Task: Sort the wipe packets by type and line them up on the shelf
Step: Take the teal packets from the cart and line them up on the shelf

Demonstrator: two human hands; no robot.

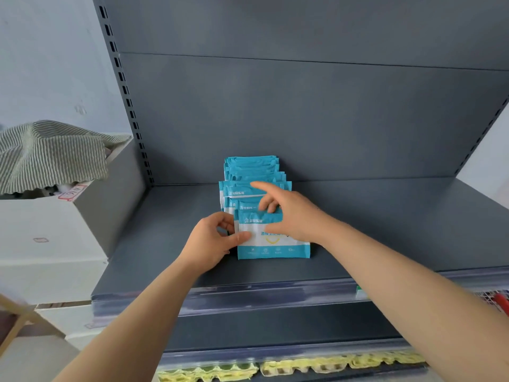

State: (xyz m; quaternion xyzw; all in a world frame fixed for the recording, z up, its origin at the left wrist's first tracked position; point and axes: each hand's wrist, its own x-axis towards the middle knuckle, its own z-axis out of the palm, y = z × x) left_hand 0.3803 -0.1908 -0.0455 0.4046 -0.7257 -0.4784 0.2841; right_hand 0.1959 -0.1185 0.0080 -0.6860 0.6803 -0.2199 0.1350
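A row of several blue-and-white wipe packets (253, 172) stands in a line from the back panel toward the front of the dark grey shelf (385, 227). The front packet (272, 244) stands upright, its printed face toward me. My left hand (214, 241) pinches that packet's left edge between thumb and fingers. My right hand (289, 213) lies over its top right, the index finger stretched out toward the packets behind and the other fingers curled on the top edge.
White cardboard boxes (49, 244) stand left of the shelf unit, with a striped cloth (52, 153) draped over one. A lower shelf holds yellow packets (303, 366). A slotted upright (124, 86) frames the left side. Bare shelf lies on both sides of the row.
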